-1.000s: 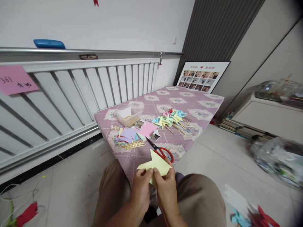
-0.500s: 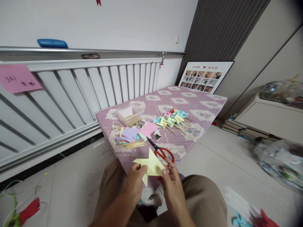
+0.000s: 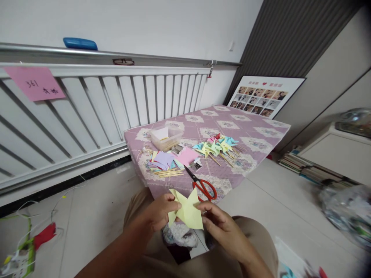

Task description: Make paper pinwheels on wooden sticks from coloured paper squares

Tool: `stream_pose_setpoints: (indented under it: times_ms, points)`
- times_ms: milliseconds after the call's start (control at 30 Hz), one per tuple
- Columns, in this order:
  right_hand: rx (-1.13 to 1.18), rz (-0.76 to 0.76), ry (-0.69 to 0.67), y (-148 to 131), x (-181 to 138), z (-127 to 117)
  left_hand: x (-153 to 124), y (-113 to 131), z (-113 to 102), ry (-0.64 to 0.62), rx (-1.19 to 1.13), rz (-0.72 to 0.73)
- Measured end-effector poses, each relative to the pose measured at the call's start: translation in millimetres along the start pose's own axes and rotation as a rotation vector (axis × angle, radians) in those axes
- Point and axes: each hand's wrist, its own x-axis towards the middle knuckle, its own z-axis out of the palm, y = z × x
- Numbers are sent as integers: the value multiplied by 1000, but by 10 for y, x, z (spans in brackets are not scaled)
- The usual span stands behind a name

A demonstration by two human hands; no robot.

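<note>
Both my hands hold a pale yellow cut paper piece (image 3: pixel 188 208) with pointed flaps, above my lap. My left hand (image 3: pixel 159 210) pinches its left side with closed fingers. My right hand (image 3: pixel 220 224) grips its right lower edge, fingers curled. Just beyond the paper, red-handled scissors (image 3: pixel 203 186) lie on the purple quilted mat (image 3: pixel 255 133). Farther back lie a pile of finished paper pinwheels (image 3: pixel 216 146) on sticks, a stack of coloured paper squares (image 3: pixel 164 160) with wooden sticks (image 3: pixel 168 173), and a clear plastic box (image 3: pixel 165 138).
A white slatted railing (image 3: pixel 116 100) with a pink note (image 3: pixel 34 82) stands to the left. A framed photo collage (image 3: pixel 262 96) leans on the wall. Stacked books (image 3: pixel 304 170) and a plastic bag (image 3: pixel 348 210) sit at the right. Scraps and cords (image 3: pixel 34 235) lie on the floor left.
The yellow paper has been turned in my hands and now sits lower and flatter. My view has shifted left, so the mat and hands appear farther right.
</note>
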Motion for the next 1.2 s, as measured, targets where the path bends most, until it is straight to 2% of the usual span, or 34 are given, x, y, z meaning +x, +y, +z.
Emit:
stream_pose_setpoints:
  times_ms: [300,600,1200]
  points:
    - [-221,-86,-76,-91,70,46,-26,-16,1,-9,125,23]
    - [-421,-120,-26,-234,128,136,-26,-70,35,84,322,70]
    - [-648,-136,-11,-184,208,130,-50,-74,120,173,351,88]
